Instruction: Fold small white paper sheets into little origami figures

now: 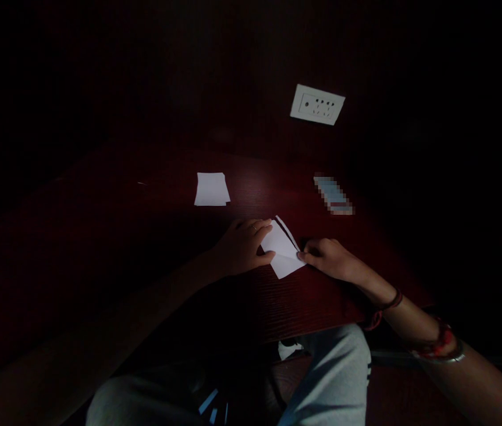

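Two hands are meeting on a folded white paper (282, 251) near the table's (144, 236) front edge. The left hand (242, 245) is curling over its left side, steadying it, while the right hand (328, 257) is pinching its right corner flat.

On the dark red wooden table (100, 236), a white folded paper sheet (282, 251) lies near the front edge. The left hand (242, 245) rests on its left side and the right hand (328, 257) pinches its right corner. Behind it to the left lies a small white paper stack (211, 189), and behind it to the right a small flat rectangular card (333, 195). A white rectangular wall socket plate (317, 104) sits on the wall beyond the table.
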Action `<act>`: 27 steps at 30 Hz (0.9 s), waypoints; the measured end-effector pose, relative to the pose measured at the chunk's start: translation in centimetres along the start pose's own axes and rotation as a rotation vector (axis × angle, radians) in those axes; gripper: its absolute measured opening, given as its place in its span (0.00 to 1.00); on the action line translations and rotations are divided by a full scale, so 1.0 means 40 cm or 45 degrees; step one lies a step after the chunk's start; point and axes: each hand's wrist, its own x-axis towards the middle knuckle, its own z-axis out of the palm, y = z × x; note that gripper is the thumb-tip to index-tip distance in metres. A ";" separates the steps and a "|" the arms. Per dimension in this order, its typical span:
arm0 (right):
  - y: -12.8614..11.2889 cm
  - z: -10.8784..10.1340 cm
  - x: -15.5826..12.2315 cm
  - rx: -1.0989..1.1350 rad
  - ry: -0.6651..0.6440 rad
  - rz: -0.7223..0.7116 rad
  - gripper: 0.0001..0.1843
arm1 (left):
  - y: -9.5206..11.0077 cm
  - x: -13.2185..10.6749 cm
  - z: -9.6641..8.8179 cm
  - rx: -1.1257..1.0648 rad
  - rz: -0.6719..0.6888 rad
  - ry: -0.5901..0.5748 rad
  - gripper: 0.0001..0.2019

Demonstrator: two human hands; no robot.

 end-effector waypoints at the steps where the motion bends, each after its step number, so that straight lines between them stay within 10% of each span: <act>1: -0.001 0.000 0.000 -0.005 -0.001 0.004 0.12 | 0.000 0.000 0.000 0.000 -0.002 0.000 0.26; 27: 0.012 0.008 -0.019 -0.013 0.038 0.024 0.07 | 0.001 0.001 -0.006 -0.023 0.005 -0.038 0.26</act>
